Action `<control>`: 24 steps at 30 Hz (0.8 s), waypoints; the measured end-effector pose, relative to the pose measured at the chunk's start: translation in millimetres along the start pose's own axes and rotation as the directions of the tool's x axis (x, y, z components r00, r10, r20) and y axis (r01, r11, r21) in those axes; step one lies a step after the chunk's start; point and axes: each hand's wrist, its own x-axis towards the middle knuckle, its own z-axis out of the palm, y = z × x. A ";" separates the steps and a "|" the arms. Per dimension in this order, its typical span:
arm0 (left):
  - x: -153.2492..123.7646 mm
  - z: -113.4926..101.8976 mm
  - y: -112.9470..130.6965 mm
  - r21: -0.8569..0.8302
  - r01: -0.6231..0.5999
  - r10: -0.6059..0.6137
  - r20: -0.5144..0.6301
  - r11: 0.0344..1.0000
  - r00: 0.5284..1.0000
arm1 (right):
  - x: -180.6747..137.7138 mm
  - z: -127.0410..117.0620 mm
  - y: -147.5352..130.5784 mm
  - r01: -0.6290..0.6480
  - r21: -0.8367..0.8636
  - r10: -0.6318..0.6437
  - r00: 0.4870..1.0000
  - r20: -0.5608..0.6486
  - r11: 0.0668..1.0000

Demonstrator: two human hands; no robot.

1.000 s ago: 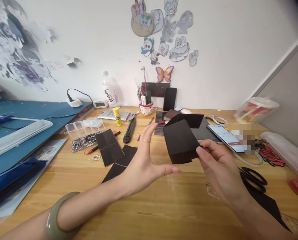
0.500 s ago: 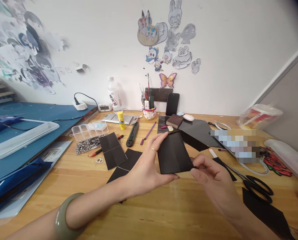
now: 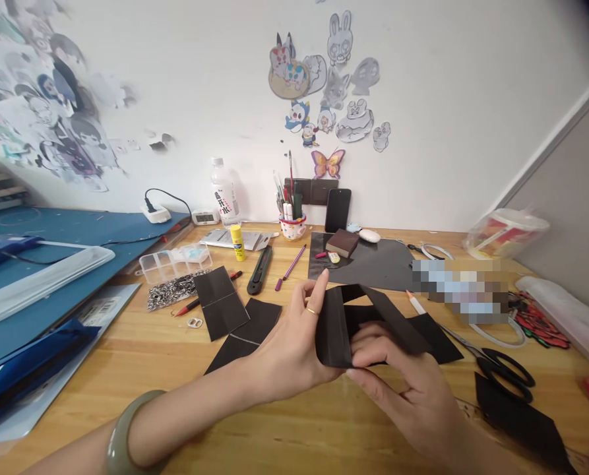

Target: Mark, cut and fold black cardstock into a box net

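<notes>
Between my hands a folded black paper box frame (image 3: 334, 330) is held above the table, its hollow inside turned partly toward me. My left hand (image 3: 294, 330) grips its left side, with the index finger pointing up along the panel and the thumb underneath. The fingers of my right hand (image 3: 403, 376) reach into the opening and pinch the lower edge against the thumb. Left of my hands lie a creased black paper piece (image 3: 221, 303) and another black paper piece (image 3: 257, 320). Further black paper (image 3: 435, 336) rests behind my right hand.
Scissors (image 3: 504, 369) lie at the right beside a black paper strip (image 3: 519, 412). A utility knife (image 3: 260, 269), a purple pen (image 3: 291, 266) and a glue stick (image 3: 237, 243) are behind my left hand. A pen cup (image 3: 293, 227) and a phone (image 3: 338, 210) stand by the wall.
The black paper piece has been turned, so its open inside now shows instead of a flat panel. My right hand has moved left, its fingers now inside the opening.
</notes>
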 end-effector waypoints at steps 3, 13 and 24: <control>1.9 2.2 -4.4 -0.075 0.073 -0.079 -0.077 0.995 0.994 | -2.9 -4.7 1.6 0.027 -0.095 -0.029 0.999 -0.021 0.995; 10.6 -6.9 -13.9 -0.795 0.229 -0.485 -0.093 0.562 0.869 | 6.1 -8.5 24.5 -0.293 0.279 0.364 0.897 -0.250 0.914; -0.2 6.3 5.4 -0.728 0.332 -0.330 0.153 0.600 0.932 | -3.3 4.6 18.7 -0.281 0.412 0.251 0.960 0.126 0.867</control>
